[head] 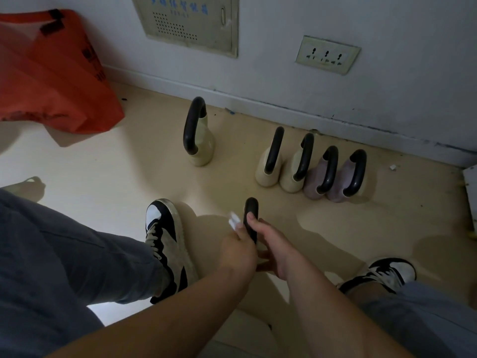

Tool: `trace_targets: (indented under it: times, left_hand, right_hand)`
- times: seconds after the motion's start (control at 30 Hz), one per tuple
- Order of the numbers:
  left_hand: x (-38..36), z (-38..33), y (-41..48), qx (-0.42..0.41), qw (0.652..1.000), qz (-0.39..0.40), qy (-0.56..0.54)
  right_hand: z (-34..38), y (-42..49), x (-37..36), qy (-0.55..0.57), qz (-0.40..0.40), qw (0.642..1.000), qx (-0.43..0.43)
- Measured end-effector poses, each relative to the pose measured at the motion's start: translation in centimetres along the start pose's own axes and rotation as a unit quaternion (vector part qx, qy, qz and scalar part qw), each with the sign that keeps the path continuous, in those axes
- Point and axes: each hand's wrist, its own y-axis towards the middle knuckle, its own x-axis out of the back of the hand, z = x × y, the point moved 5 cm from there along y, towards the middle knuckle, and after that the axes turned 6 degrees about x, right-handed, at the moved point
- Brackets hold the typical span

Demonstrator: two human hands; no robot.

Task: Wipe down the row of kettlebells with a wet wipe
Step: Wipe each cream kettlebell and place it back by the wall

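- The near kettlebell [251,209] stands on the floor [116,164] between the person's two shoes. Only its black handle shows, and both hands hide its body.
- The wet wipe [233,221] is a small blurred white scrap; how it is folded is hard to make out.
- The left hand [238,250] pinches the wet wipe at its fingertips, just left of the handle and about level with its upper part. Whether the wipe touches the handle cannot be told.
- The right hand [275,245] holds the near kettlebell: its thumb lies along the handle's right side and its fingers [265,266] curl in underneath.
- There are six kettlebells in all: the near one, a lone cream kettlebell [200,140] standing apart, and a row of four [309,174] near the wall, touching side by side, two cream and two lilac.
- An orange bag [51,73] is cut off at the left edge.
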Motion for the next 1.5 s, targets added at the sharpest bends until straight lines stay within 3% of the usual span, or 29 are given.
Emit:
trace_targets:
  times: [0.2,0.33,0.4,0.47,0.57,0.6,0.67,0.73,0.8,0.87,0.9,0.97,1.0,1.03,1.1,1.13,1.23,1.33,1.4,1.5]
  left_hand:
    - [-2.0,-1.8,1.6,-0.229,0.958,0.014,0.172]
    - [-2.5,-4.8,4.5,-0.238,0.93,0.043,0.276]
    - [-2.5,-6.6,6.1,-0.225,0.891,0.046,0.391]
    - [-2.4,-6.5,6.0,-0.293,0.817,0.04,0.495]
    - [-2.1,-3.0,3.0,-0.49,0.607,0.038,0.624]
    - [-1.4,-2.3,2.9,-0.509,0.583,0.058,0.631]
    - [-0.6,-3.4,3.7,-0.525,0.598,0.084,0.6]
    - [-1.1,-5.1,4.2,-0.502,0.628,0.054,0.592]
    - [-3.1,-4.8,3.8,-0.454,0.599,0.005,0.659]
    - [-4.3,-3.2,3.0,-0.407,0.602,-0.019,0.686]
    - [-4.2,-2.6,3.1,-0.393,0.61,-0.006,0.688]
    - [-3.4,-2.5,4.5,-0.423,0.581,0.023,0.695]
    - [-3.1,-2.9,5.7,-0.423,0.595,0.041,0.683]
    - [-3.0,-3.8,6.4,-0.41,0.633,0.054,0.655]
    - [-3.1,-6.4,7.8,-0.345,0.751,0.061,0.56]
    - [-3.7,-7.3,8.6,-0.291,0.788,0.067,0.538]
    - [-5.1,-9.0,10.1,-0.165,0.822,0.084,0.539]
    - [-4.2,-8.0,9.1,-0.202,0.847,0.034,0.49]
    - [-2.8,-6.1,6.5,-0.292,0.838,0.006,0.461]
    - [-1.3,-1.4,2.3,-0.376,0.766,0.039,0.52]
  right_hand:
    - [0.4,0.2,0.1,0.005,0.026,0.998,-0.051]
    - [0.1,1.1,1.1,0.003,-0.018,0.999,-0.048]
    - [-0.2,1.5,1.4,0.015,-0.037,0.998,-0.049]
    - [-0.4,1.9,1.7,0.048,-0.048,0.996,-0.049]
    - [-0.6,1.8,2.1,0.099,-0.045,0.992,-0.056]
    - [-0.8,1.7,2.3,0.111,-0.044,0.991,-0.06]
    - [-0.9,2.0,2.6,0.118,-0.048,0.99,-0.058]
    - [-0.7,2.2,2.5,0.108,-0.062,0.991,-0.052]
    - [-0.8,2.4,2.0,0.106,-0.076,0.99,-0.051]
    - [-1.3,2.9,1.4,0.132,-0.066,0.987,-0.058]
    - [-1.5,3.0,1.4,0.139,-0.069,0.986,-0.064]
    - [-1.8,2.8,1.9,0.145,-0.077,0.984,-0.073]
    - [-1.7,2.8,2.3,0.142,-0.077,0.984,-0.074]
    - [-1.6,2.9,2.7,0.134,-0.072,0.985,-0.077]
    - [-1.3,3.1,3.1,0.119,-0.062,0.988,-0.082]
    - [-1.2,3.3,3.2,0.116,-0.055,0.988,-0.084]
    - [-1.4,3.1,2.9,0.112,-0.015,0.99,-0.09]
    - [-1.3,3.0,2.3,0.083,-0.011,0.993,-0.079]
    - [-1.2,3.0,2.1,0.078,-0.012,0.994,-0.073]
    - [-0.6,2.1,1.7,0.103,0.015,0.992,-0.076]
